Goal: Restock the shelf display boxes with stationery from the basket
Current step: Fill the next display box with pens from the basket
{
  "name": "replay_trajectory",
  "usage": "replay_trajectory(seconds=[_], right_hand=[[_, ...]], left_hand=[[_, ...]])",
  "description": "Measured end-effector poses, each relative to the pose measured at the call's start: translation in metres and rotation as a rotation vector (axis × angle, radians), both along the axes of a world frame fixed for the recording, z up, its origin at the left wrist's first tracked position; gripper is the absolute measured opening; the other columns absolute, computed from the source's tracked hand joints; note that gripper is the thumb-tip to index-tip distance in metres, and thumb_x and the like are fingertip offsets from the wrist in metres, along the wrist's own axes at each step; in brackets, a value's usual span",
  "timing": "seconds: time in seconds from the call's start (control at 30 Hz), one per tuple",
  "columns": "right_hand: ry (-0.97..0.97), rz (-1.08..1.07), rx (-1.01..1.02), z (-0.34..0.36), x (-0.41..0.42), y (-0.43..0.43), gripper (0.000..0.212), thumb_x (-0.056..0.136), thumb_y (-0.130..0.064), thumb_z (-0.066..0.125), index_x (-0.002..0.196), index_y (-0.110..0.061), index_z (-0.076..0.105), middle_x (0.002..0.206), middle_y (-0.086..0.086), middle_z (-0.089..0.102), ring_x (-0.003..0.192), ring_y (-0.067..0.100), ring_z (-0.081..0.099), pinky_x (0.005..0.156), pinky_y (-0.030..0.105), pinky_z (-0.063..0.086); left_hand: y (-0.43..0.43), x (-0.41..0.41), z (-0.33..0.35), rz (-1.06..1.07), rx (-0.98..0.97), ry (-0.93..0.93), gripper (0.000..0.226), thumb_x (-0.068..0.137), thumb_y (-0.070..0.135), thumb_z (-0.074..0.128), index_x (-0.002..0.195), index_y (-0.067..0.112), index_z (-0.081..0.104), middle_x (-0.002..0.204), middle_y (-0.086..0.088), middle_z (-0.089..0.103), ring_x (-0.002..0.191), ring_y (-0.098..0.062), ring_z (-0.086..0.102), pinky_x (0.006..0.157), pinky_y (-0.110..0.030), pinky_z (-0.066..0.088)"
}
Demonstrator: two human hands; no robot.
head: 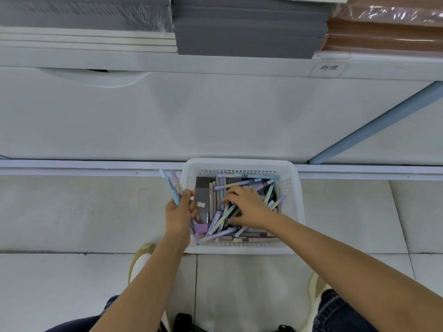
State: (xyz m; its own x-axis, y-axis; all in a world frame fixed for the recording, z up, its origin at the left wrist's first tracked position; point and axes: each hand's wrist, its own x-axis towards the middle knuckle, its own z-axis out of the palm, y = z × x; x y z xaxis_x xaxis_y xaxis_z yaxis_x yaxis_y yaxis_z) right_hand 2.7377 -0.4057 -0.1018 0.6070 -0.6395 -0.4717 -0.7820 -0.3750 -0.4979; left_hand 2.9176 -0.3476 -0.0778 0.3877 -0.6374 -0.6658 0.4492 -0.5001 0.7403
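We can't see right hand (pixel 249 208) fingertips, buried among pens (pixel 239 183) in basket (pixel 239 162). Left hand (pixel 178 215) covers lower ends of pen bundle (pixel 171 188). Top edge crops paper stacks (pixel 249 32).

The basket (pixel 296 212) is open above, so my right grip (pixel 247 207) reaches in freely, though loose pens (pixel 220 224) crowd its bottom and its walls hem the sides. Bare floor (pixel 72 212) lies open either side (the white cabinet front (pixel 167 116) walls off everything just beyond).

pale tiled floor (pixel 72 212), white cabinet (pixel 191 116), perhaps drawers.
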Motion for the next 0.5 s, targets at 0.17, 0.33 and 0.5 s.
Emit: replay_trajectory(seconds=[0.17, 0.33, 0.5], right_hand=[[-0.028, 0.059, -0.166, -0.016, 0.008, 0.006, 0.027, 0.087, -0.029, 0.067, 0.114, -0.023, 0.064, 0.116, -0.001, 0.046, 0.103, 0.018, 0.047, 0.098, 0.037, 0.033], [-0.194, -0.078, -0.127, -0.001, 0.001, -0.016, 0.022, 0.092, -0.024, 0.063, 0.110, -0.016, 0.072, 0.097, 0.000, 0.064, 0.084, 0.011, 0.053, 0.084, 0.037, 0.045], [-0.280, -0.096, -0.002, 0.028, 0.001, -0.032, 0.028, 0.092, -0.021, 0.063, 0.119, -0.016, 0.069, 0.084, -0.006, 0.059, 0.078, 0.012, 0.055, 0.073, 0.026, 0.042]], left_hand=[[0.004, 0.004, -0.001, -0.062, 0.008, -0.022, 0.019, 0.100, 0.019, 0.052, 0.083, 0.011, 0.057, 0.045, 0.008, 0.036, 0.037, -0.006, 0.030, 0.036, -0.019, 0.032], [0.007, 0.005, 0.002, -0.135, 0.019, -0.075, 0.026, 0.095, 0.018, 0.061, 0.071, 0.014, 0.051, 0.048, 0.004, 0.036, 0.037, -0.006, 0.028, 0.035, -0.019, 0.027], [0.000, -0.010, 0.018, -0.168, -0.078, -0.100, 0.015, 0.092, 0.024, 0.064, 0.090, 0.009, 0.061, 0.046, 0.010, 0.049, 0.033, -0.002, 0.038, 0.035, -0.015, 0.035]])
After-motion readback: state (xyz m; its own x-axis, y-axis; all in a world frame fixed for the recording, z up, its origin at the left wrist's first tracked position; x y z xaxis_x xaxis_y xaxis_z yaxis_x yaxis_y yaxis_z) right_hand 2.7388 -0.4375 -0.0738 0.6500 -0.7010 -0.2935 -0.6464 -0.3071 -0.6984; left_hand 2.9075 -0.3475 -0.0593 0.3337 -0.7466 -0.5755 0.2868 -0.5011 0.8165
